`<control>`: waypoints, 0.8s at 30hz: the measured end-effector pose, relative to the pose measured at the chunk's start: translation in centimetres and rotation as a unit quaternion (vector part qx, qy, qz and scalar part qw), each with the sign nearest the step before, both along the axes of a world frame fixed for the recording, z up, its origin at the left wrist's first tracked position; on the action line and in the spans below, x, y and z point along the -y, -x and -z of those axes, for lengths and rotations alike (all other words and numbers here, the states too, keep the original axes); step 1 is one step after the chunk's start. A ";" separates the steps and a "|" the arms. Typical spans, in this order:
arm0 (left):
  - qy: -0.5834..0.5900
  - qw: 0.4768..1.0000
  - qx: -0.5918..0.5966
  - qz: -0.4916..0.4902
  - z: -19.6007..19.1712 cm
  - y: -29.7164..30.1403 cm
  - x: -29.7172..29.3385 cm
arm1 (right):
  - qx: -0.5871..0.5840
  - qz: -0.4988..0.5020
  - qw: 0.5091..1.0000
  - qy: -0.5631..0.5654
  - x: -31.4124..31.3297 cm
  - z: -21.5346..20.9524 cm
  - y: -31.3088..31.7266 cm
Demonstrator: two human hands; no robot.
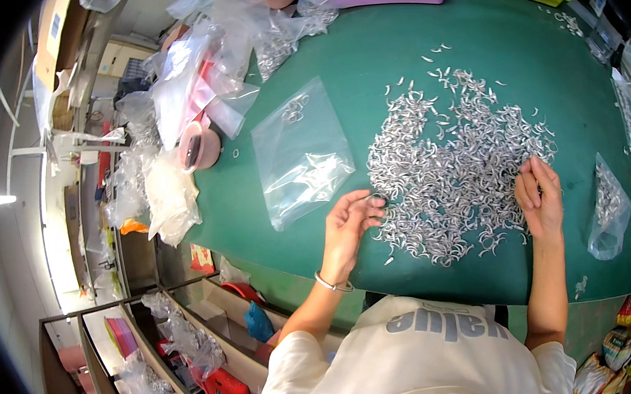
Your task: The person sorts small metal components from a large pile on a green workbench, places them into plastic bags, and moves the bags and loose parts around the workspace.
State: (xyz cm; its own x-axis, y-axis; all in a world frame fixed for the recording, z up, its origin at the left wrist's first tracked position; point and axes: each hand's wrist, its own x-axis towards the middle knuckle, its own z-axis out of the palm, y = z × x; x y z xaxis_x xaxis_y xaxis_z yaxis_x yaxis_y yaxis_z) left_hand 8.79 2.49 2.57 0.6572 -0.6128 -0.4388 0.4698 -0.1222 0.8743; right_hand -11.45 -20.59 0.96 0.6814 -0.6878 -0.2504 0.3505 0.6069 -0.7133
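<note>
Your left hand (354, 214) bends loosely at the left edge of the silvery crescents (459, 166); your right hand (541, 194) curls at their right edge, fingertips partly hidden. I cannot tell whether either grips a piece. They overlap, glossy and metallic-looking, long axes pointing every way, on the smooth green tabletop (392, 40). Left lies a creased transparent plastic bag (276, 155).

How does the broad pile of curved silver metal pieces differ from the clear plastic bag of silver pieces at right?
The pile of curved silver metal pieces spreads loose and wide; the clear plastic bag is small and narrow, enclosing its contents. The left hand and right hand are at the pile's edges, while neither touches the bag. Both lie on the green table.
</note>
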 end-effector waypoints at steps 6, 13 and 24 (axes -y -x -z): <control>0.084 0.957 -0.078 -0.267 2.8 -3.2 -4.0 | -0.019 -0.006 1.000 -0.021 -0.7 -0.4 -0.4; 0.147 0.932 0.064 -0.326 3.5 -7.4 -2.2 | -0.028 -0.001 0.999 -0.019 -0.7 -0.2 -0.3; -0.251 0.733 0.608 -0.177 9.0 -19.5 1.9 | -0.037 -0.034 0.998 0.021 -1.0 0.8 -0.7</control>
State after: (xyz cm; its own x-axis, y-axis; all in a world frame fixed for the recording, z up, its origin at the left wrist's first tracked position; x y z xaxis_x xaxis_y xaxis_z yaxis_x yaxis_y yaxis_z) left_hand 28.30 0.60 -6.38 0.8281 -0.2724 0.4899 -0.5385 -0.6294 0.5602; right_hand -10.79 -19.62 0.20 0.7074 -0.6516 -0.2738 0.2544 0.5962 -0.7615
